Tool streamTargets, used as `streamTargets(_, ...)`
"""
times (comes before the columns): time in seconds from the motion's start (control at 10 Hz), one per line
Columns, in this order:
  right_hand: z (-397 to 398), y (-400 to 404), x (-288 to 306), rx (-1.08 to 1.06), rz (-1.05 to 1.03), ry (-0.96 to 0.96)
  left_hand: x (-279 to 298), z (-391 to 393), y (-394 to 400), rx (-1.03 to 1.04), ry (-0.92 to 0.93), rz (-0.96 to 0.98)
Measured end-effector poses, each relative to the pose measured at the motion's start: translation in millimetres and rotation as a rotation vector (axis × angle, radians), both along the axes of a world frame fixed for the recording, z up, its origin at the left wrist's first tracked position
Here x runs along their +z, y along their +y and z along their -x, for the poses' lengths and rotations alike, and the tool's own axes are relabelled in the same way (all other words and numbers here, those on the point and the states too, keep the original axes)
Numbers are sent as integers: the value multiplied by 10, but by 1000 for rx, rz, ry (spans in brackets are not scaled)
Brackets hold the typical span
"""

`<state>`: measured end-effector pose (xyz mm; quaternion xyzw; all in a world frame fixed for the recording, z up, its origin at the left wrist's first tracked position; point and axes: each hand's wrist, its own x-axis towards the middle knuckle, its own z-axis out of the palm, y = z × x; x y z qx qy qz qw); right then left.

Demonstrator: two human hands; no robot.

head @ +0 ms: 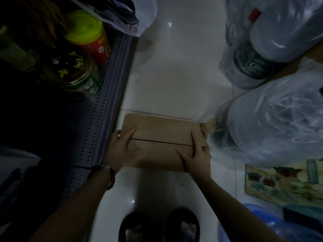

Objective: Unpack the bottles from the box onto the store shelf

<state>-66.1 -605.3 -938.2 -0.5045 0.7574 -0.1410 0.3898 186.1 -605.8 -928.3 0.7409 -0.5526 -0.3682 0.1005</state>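
A brown cardboard box (162,131) lies on the white tiled floor, its two top flaps closed with a dark seam between them. My left hand (122,147) grips the box's left end, thumb on the top flap. My right hand (195,152) grips the right end, with fingers spread over the lid. The bottles inside are hidden. The grey perforated store shelf (104,95) runs along the left, right beside the box.
On the shelf stand a red jar with a yellow-green lid (90,35) and a glass jar with a gold lid (76,72). Bulky plastic-wrapped packs (272,130) crowd the right side. A colourful carton (283,184) lies at lower right. My slippers (159,226) are below.
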Motion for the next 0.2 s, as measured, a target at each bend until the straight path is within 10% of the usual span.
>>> streamTargets(0.2, -72, -99, 440, 76, -117, 288, 257, 144, -67, -48, -187, 53)
